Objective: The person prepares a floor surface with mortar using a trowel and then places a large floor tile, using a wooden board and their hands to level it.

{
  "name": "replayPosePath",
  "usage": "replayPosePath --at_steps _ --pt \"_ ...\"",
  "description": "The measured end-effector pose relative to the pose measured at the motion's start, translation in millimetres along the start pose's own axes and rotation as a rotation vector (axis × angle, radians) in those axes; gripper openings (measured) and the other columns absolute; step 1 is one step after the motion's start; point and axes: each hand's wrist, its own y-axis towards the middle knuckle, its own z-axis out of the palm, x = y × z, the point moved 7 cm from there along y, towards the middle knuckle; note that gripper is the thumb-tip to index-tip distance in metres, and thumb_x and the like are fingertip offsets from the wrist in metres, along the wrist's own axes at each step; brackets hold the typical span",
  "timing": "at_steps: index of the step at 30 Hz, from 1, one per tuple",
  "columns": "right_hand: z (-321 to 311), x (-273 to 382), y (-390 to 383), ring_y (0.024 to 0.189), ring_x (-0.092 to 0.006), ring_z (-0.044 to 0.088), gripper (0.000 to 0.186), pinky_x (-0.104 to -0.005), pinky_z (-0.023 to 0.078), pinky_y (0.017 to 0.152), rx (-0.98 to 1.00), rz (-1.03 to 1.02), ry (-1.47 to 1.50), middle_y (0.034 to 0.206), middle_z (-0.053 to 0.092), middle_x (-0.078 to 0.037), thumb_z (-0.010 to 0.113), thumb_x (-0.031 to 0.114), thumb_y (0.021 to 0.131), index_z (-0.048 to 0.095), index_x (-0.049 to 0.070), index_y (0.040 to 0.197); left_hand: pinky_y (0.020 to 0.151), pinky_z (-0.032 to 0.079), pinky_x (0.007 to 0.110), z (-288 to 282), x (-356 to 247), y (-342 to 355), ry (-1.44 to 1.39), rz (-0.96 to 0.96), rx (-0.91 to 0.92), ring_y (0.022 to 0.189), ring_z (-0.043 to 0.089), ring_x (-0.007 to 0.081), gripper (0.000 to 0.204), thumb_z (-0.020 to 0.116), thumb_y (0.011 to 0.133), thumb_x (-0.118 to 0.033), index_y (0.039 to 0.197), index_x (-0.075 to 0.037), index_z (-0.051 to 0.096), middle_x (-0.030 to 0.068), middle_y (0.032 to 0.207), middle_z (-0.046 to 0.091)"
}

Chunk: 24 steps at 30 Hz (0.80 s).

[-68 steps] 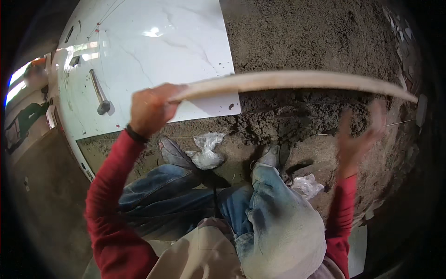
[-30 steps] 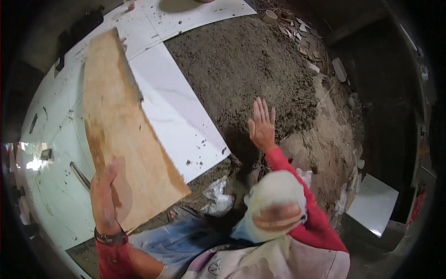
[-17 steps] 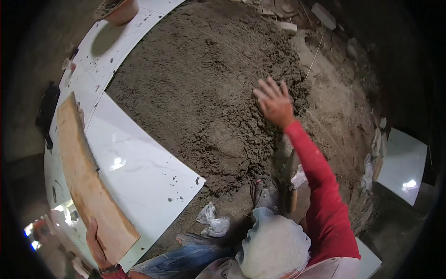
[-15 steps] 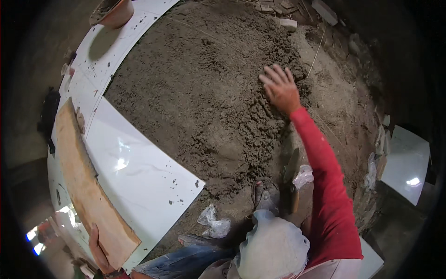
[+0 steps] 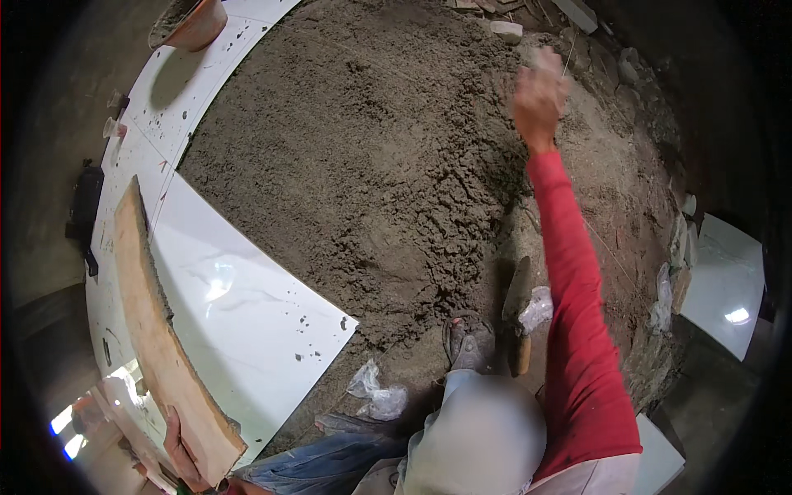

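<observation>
My left hand (image 5: 179, 450) is closed on the lower end of a long wooden board (image 5: 169, 346), which stands tilted over the white tiles with grey mortar along one edge. My right hand (image 5: 540, 97) reaches forward over the far right rim of a broad bed of damp grey mortar (image 5: 355, 157). Motion smears its fingers, so whether they grip anything is unclear. A thin string (image 5: 570, 51) runs close beside it. The mortar is rough and lumpy along its right side, smoother toward the left.
White glossy tiles (image 5: 256, 322) border the mortar on the left, with a bucket (image 5: 194, 25) at the far left. Near my foot (image 5: 470, 338) lie a trowel (image 5: 523, 356) and clear plastic scraps (image 5: 384, 403). Rubble (image 5: 631, 66) and another tile (image 5: 726, 280) are on the right.
My right hand has moved forward and slightly right, off the lumpy mortar toward the string, and its spread fingers have drawn together. The board in my left hand has shifted slightly.
</observation>
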Motion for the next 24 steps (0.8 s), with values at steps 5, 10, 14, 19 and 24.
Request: replayPosePath --at_steps 5,10,14,19,24 --pt "0 -30 -24 0.148 -0.0346 0.027 0.053 -0.0563 0.014 0.120 -0.022 0.119 0.377 0.162 0.030 -0.010 0.039 0.038 0.104 0.045 0.006 0.146 0.085 0.055 0.034 12 -6 -12 -0.033 -0.002 -0.100 0.095 0.067 0.0220 0.046 0.053 0.103 -0.038 0.131 -0.003 0.057 0.0106 0.113 0.069" --pt "-38 -30 -104 0.148 -0.0376 0.027 0.054 -0.0502 0.021 0.120 -0.234 0.253 0.404 0.154 0.037 -0.025 0.044 0.035 0.104 0.043 0.003 0.147 0.077 0.054 0.034 -29 -5 -20 0.234 0.123 -0.159 0.091 0.065 0.0210 0.049 0.053 0.101 -0.042 0.130 -0.003 0.057 0.0115 0.111 0.066" --pt "-31 63 -158 0.149 -0.0408 0.023 0.056 -0.0506 0.016 0.122 -0.050 -0.018 0.306 0.158 0.029 -0.025 0.043 0.034 0.105 0.037 -0.001 0.149 0.082 0.053 0.035 -21 -1 -19 0.104 -0.026 -0.110 0.096 0.064 0.0231 0.055 0.052 0.100 -0.044 0.134 -0.002 0.054 0.0120 0.119 0.063" --pt "-73 176 -210 0.147 -0.0392 0.028 0.063 -0.0553 0.018 0.120 0.047 -0.336 0.488 0.157 0.033 -0.023 0.057 0.036 0.098 0.040 0.002 0.148 0.082 0.053 0.036 -24 -4 -18 0.101 -0.035 -0.093 0.094 0.065 0.0235 0.052 0.052 0.100 -0.043 0.134 -0.003 0.054 0.0116 0.115 0.066" --pt "-54 152 -165 0.149 -0.0347 0.026 0.066 -0.0563 0.015 0.120 0.121 -0.470 0.301 0.159 0.032 -0.016 0.056 0.042 0.098 0.037 0.006 0.151 0.078 0.057 0.035 16 -7 -29 0.056 -0.047 -0.005 0.088 0.070 0.0227 0.048 0.052 0.102 -0.038 0.132 0.000 0.055 0.0129 0.109 0.069"
